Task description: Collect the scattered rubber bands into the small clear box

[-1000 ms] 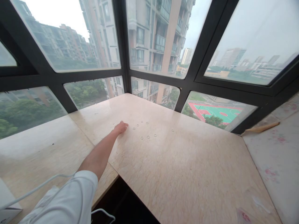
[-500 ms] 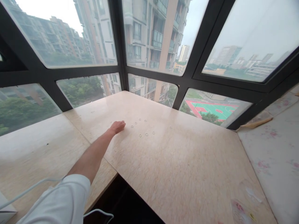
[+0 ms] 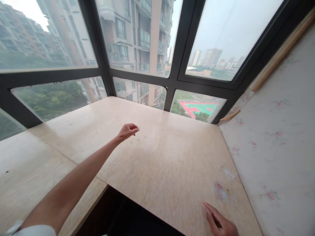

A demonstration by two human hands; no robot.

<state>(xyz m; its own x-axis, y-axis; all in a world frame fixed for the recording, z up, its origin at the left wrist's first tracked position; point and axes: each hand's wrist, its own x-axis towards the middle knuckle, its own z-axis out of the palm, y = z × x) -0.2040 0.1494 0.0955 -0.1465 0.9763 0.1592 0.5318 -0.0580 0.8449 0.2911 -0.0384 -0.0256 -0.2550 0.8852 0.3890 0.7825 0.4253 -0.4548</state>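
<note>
Several small thin metal rings (image 3: 138, 140) lie scattered on the beige marble tabletop (image 3: 172, 170) near the window. My left hand (image 3: 127, 131) reaches far out over them, raised a little off the surface. Its fingers are curled, and thumb and forefinger pinch together on one small ring (image 3: 139, 128) at their tips. One more ring (image 3: 162, 129) lies apart to the right. My right hand (image 3: 219, 223) shows at the bottom edge. Its fingers lie flat on the tabletop near the front edge and hold nothing.
Black-framed windows (image 3: 172, 82) close the far side of the table. A floral-patterned wall (image 3: 278, 131) stands on the right, with a wooden strip (image 3: 228, 116) at its base. A dark gap (image 3: 128, 216) opens below the table's front edge. A lower marble slab (image 3: 29, 164) adjoins on the left.
My left hand has lifted from lying flat and closed into a pinch among the rings. The view swung right, and my right hand came into sight at the bottom.
</note>
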